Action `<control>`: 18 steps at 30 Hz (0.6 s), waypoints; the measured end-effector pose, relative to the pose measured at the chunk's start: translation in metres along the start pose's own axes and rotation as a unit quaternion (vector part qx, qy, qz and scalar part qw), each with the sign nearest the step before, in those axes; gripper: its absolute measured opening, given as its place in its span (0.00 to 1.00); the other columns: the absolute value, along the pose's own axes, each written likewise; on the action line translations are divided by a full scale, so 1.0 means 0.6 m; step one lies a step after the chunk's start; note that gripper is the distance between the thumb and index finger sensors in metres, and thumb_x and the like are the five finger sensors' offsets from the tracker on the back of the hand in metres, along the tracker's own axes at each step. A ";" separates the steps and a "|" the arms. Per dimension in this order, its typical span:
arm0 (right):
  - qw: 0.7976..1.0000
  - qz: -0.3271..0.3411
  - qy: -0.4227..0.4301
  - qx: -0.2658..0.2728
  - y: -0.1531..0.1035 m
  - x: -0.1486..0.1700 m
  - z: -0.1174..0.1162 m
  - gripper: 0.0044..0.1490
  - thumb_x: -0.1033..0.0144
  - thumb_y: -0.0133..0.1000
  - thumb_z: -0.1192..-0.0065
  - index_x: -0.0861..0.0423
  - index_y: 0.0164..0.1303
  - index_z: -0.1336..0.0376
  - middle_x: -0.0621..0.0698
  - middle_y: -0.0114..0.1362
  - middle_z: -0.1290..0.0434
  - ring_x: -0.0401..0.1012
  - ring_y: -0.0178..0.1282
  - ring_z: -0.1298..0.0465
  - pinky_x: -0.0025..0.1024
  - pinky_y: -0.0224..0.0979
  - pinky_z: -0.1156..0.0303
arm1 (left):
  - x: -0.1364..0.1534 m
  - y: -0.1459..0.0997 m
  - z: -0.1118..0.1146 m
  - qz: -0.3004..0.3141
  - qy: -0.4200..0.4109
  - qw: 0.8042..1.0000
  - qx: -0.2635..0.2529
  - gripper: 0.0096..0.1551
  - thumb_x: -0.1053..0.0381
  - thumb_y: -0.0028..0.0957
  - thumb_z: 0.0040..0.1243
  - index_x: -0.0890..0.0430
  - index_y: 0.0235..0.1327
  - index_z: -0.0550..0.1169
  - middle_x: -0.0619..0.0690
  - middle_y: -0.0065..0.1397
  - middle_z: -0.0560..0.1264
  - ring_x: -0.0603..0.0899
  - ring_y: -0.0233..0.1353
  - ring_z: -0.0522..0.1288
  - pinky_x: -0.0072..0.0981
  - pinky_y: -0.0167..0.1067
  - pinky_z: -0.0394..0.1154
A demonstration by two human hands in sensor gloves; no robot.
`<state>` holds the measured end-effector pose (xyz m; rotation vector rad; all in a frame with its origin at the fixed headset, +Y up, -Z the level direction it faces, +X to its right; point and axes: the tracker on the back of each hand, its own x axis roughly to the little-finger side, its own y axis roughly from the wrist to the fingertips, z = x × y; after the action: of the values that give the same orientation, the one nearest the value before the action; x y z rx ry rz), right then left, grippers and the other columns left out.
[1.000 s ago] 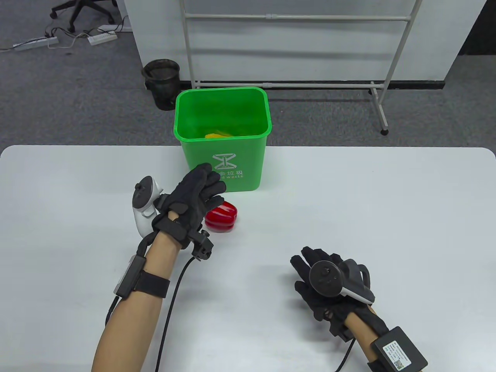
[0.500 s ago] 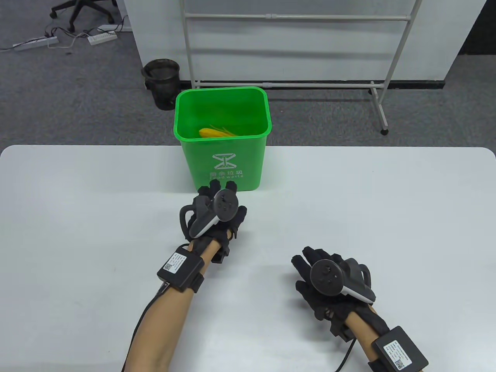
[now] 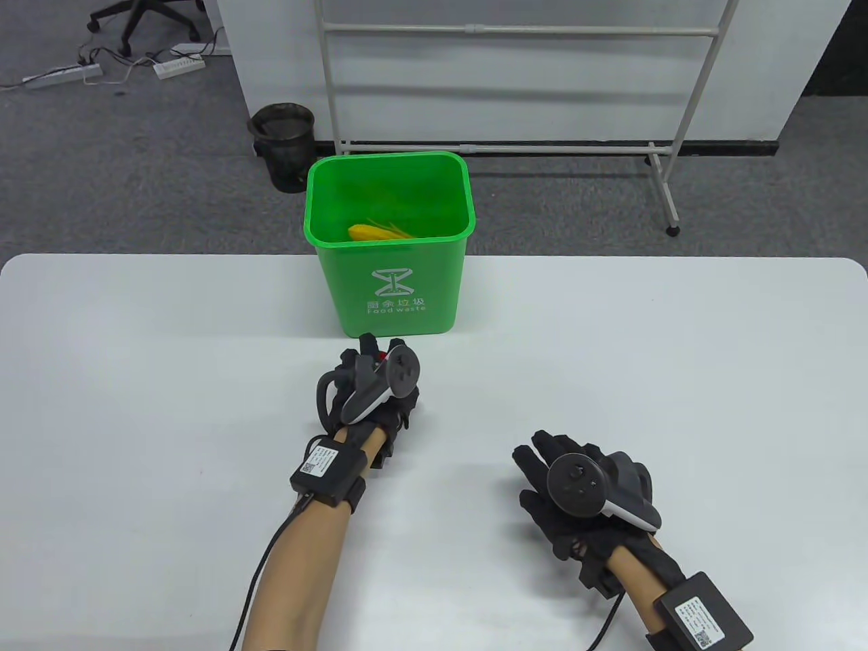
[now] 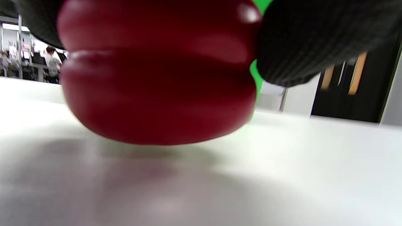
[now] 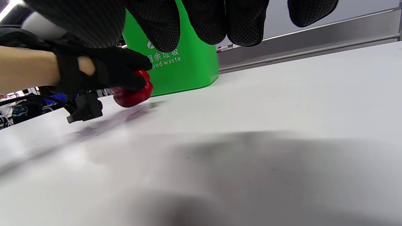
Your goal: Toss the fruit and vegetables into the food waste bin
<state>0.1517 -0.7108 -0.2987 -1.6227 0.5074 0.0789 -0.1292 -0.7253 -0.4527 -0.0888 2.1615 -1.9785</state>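
Observation:
A red bell pepper (image 4: 157, 78) is in the grip of my left hand (image 3: 378, 363), just in front of the green food waste bin (image 3: 390, 285). In the table view only a sliver of the pepper (image 3: 385, 354) shows under the hand and its tracker. In the right wrist view the left hand (image 5: 106, 73) wraps over the pepper (image 5: 133, 94), low at the table surface. A yellow item (image 3: 376, 232) lies inside the bin. My right hand (image 3: 546, 468) rests palm down at the near right of the table, fingers (image 5: 201, 18) spread and holding nothing.
The white table (image 3: 678, 352) extends wide on both sides of the bin. The bin stands at the table's far edge. Beyond it on the floor are a black waste basket (image 3: 283, 146) and a white pipe rack (image 3: 515, 146).
My left hand has turned palm down from beside the pepper, come over it and closed around it. The right hand has barely moved.

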 end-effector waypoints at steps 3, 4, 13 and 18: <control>1.000 0.001 -0.002 0.000 0.000 -0.001 -0.001 0.45 0.46 0.50 0.42 0.49 0.79 0.45 0.57 0.85 0.46 0.61 0.86 0.41 0.72 0.78 0.48 | 0.038 -0.027 -0.025 -0.010 -0.129 0.991 0.035 0.48 0.37 0.42 0.68 0.53 0.73 0.64 0.74 0.78 0.58 0.85 0.69 0.70 0.77 0.61 0.72; 1.000 0.002 -0.003 -0.001 0.000 -0.001 -0.001 0.45 0.46 0.50 0.42 0.49 0.79 0.45 0.57 0.85 0.46 0.61 0.86 0.41 0.72 0.78 0.48 | 0.053 -0.038 -0.028 -0.012 -0.178 0.983 0.052 0.48 0.36 0.43 0.66 0.53 0.74 0.63 0.75 0.78 0.58 0.86 0.68 0.70 0.76 0.60 0.73; 1.000 0.007 -0.010 -0.010 0.004 -0.004 -0.008 0.45 0.46 0.50 0.43 0.49 0.78 0.45 0.57 0.85 0.46 0.61 0.85 0.41 0.72 0.78 0.47 | 0.129 -0.181 0.035 -0.054 -0.576 0.782 0.233 0.49 0.33 0.50 0.52 0.60 0.75 0.55 0.79 0.76 0.54 0.86 0.67 0.68 0.74 0.59 0.72; 1.000 0.009 -0.013 -0.014 0.005 -0.008 -0.012 0.44 0.46 0.50 0.43 0.49 0.78 0.44 0.57 0.85 0.46 0.61 0.85 0.41 0.72 0.78 0.47 | 0.116 -0.266 0.105 -0.040 -0.733 0.589 0.338 0.50 0.30 0.53 0.43 0.63 0.75 0.49 0.81 0.76 0.53 0.82 0.69 0.71 0.69 0.62 0.75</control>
<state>0.1444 -0.7166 -0.2990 -1.6426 0.5032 0.1218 -0.2003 -0.8154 -0.3074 -1.1752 0.2969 -1.4605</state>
